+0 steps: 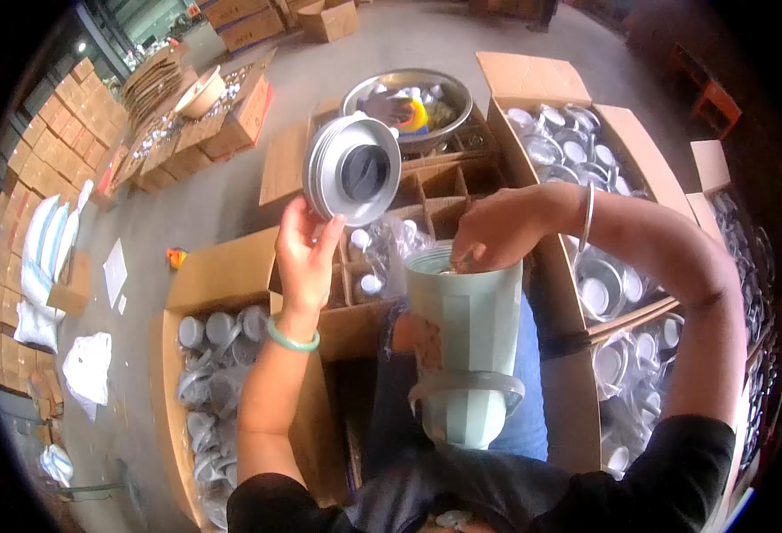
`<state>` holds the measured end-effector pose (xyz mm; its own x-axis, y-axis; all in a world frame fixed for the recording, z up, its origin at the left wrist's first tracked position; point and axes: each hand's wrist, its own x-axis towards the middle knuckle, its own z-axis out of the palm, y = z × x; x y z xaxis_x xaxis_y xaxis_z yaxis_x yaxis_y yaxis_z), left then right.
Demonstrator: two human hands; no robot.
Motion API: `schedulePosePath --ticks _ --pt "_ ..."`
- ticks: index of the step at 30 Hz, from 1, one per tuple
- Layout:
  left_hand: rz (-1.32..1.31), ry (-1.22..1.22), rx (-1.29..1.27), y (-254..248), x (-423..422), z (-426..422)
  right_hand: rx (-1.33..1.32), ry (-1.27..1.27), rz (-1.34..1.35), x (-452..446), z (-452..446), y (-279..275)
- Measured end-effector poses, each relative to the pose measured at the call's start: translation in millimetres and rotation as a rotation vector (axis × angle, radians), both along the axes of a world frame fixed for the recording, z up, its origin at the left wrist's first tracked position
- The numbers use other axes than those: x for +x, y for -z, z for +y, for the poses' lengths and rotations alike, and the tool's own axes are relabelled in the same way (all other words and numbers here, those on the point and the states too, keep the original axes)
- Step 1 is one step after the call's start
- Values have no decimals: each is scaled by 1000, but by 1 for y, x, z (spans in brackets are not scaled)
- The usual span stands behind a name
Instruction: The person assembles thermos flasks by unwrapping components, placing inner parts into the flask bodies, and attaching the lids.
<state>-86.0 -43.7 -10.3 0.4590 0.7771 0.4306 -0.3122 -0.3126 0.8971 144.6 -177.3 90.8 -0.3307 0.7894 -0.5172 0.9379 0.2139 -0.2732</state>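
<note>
Raised at the upper middle, my left hand [307, 253] grips the lower edge of a round grey-white lid [379, 200] with a dark disc in its centre. A tall pale green faceted container [466, 329] with a grey band-like handle [462, 382] stands between my legs, its threaded mouth upward. My right hand [498, 233] is at that mouth, fingers bent together over the rim; whatever they hold is hidden. Below the left hand, an open carton [218, 282] holds several grey lids in plastic wrap.
Ahead are a divided carton [426, 191] with small white-capped items and a metal basin [351, 93] holding small parts and a yellow object. Cartons of grey lids [533, 75] line the right. White sacks [43, 240] and stacked boxes [18, 178] are at far left.
</note>
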Motion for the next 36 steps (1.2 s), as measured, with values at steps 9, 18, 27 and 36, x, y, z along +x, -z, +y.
schedulePosePath --ticks 9,18,27,36 --pt "-53 94 17 -39 12 -40 1390 -154 155 -18 0 -13" --pt "-33 58 195 -50 20 -52 1425 -53 199 -29 -23 -15" --pt "-71 373 173 -61 21 -36 762 494 1447 19 -14 5" --pt "12 504 -89 -26 65 -20 822 525 1298 38 -36 57"
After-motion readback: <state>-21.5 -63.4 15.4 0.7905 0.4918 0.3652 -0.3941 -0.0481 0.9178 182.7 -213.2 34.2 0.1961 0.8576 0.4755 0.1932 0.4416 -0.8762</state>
